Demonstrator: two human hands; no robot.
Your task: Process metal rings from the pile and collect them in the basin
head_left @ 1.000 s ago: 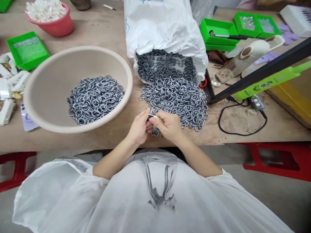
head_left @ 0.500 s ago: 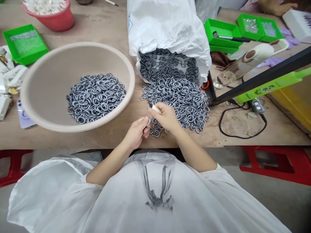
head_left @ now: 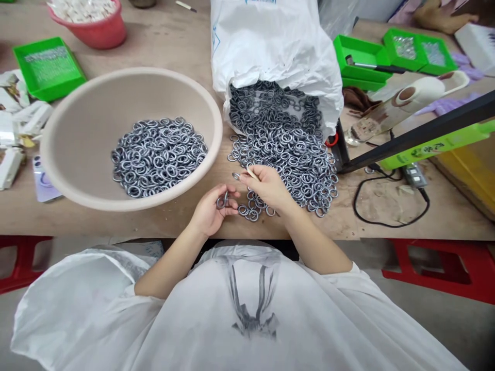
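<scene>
Head view: the left hand [head_left: 209, 212], loosely curled, holds gray rings [head_left: 226, 198]; the right hand [head_left: 268, 189] pinches a pale stick [head_left: 253, 174] and another ring [head_left: 235, 176]. The ring pile [head_left: 288, 154] lies at one o'clock. Slack left fingers could drop rings.

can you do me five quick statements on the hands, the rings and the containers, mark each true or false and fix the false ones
1. The left hand holds at least one dark grey, metal-looking ring. True.
2. The right hand grips a slim cream-coloured stick. True.
3. The large round beige plastic basin is filled to its rim with rings. False: the basin holds a heap lying well below the rim, with much of its inner wall bare.
4. A heap of grey rings spills from the white plastic sack onto the brown wooden table. True.
5. The red plastic tub stands right of the sack in the picture. False: the tub stands to its left.
</scene>
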